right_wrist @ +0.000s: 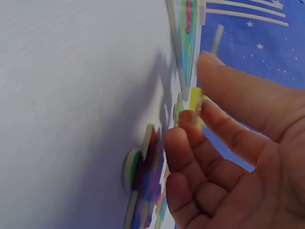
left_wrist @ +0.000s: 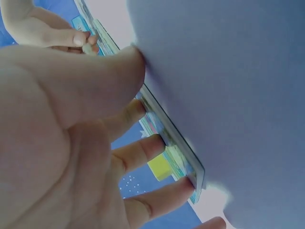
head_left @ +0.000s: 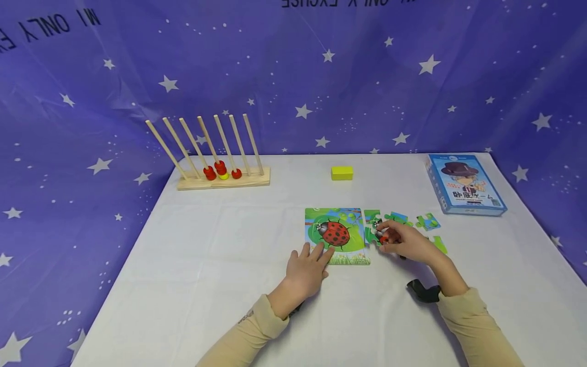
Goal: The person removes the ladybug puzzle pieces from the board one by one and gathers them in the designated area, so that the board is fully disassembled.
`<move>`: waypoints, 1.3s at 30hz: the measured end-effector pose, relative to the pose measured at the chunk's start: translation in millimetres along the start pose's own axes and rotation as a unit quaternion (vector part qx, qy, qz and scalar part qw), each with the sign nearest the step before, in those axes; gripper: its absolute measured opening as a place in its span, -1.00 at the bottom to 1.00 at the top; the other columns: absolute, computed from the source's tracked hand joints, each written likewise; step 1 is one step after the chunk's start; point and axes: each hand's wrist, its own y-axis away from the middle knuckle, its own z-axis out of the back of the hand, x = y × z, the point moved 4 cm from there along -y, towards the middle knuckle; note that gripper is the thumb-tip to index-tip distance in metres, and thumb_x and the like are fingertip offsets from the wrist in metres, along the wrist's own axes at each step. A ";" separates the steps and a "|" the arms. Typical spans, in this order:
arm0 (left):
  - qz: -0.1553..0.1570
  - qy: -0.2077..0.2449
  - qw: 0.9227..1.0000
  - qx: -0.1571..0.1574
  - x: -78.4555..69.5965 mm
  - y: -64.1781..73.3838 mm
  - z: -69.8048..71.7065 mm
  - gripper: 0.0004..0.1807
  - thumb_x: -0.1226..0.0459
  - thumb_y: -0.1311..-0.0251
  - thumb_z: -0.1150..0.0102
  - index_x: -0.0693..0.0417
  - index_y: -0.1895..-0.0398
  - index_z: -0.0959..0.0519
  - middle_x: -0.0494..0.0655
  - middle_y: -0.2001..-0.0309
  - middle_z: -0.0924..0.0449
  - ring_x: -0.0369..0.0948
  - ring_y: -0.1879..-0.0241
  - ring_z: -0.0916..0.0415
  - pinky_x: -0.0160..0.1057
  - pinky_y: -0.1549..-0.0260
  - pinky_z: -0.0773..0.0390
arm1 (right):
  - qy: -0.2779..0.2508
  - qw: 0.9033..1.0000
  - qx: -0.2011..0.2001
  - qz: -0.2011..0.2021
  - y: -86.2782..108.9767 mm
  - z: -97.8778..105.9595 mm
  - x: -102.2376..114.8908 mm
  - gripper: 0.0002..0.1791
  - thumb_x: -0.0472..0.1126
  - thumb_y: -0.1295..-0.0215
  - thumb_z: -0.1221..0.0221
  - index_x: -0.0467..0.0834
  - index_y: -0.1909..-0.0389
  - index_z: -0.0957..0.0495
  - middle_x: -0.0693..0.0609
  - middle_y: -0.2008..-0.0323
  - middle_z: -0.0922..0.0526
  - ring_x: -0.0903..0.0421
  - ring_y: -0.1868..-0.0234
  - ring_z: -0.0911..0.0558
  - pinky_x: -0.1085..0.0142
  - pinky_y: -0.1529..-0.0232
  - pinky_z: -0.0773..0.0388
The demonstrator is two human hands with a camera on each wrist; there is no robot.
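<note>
A square ladybug picture board lies flat on the white table. My left hand rests its spread fingertips on the board's near edge; in the left wrist view the thumb is at the edge too. Right of the board, my right hand pinches a jigsaw piece between thumb and fingertips, seen edge-on in the right wrist view. Under and around that hand are several ladybug jigsaw pieces, partly hidden by the fingers. A blue-green piece and a green piece lie farther right.
A wooden counting rack with upright rods and a few red and yellow beads stands at the back left. A yellow block sits behind the board. At the back right lies a blue game box. Purple star-printed cloth hangs behind.
</note>
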 end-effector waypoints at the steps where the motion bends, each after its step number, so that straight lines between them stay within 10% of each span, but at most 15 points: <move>1: 0.000 -0.001 1.000 -0.002 0.1 0.2 0.5 -0.41 -0.07 -0.30 0.20 -0.29 -0.39 -0.06 -0.21 -0.33 -0.08 -0.06 -0.26 -0.09 -0.01 -0.01 -0.30 | 0.004 1.000 0.003 0.001 0.6 -0.5 -0.7 -0.52 -0.26 -0.08 -0.27 -0.28 -0.03 -0.38 -0.05 0.42 -0.45 0.07 0.51 -0.38 0.30 0.59 -0.35; 39: 0.008 0.012 1.000 -0.021 1.8 0.6 4.5 -0.50 0.01 -0.32 0.15 -0.31 -0.32 -0.18 -0.22 -0.24 -0.17 -0.09 -0.14 -0.20 -0.12 0.23 -0.41 | 0.147 0.987 0.025 0.062 -14.1 -42.8 40.2 -0.43 -0.17 0.02 -0.35 -0.26 -0.03 -0.43 -0.12 0.10 -0.40 -0.08 0.07 -0.39 0.01 0.11 -0.34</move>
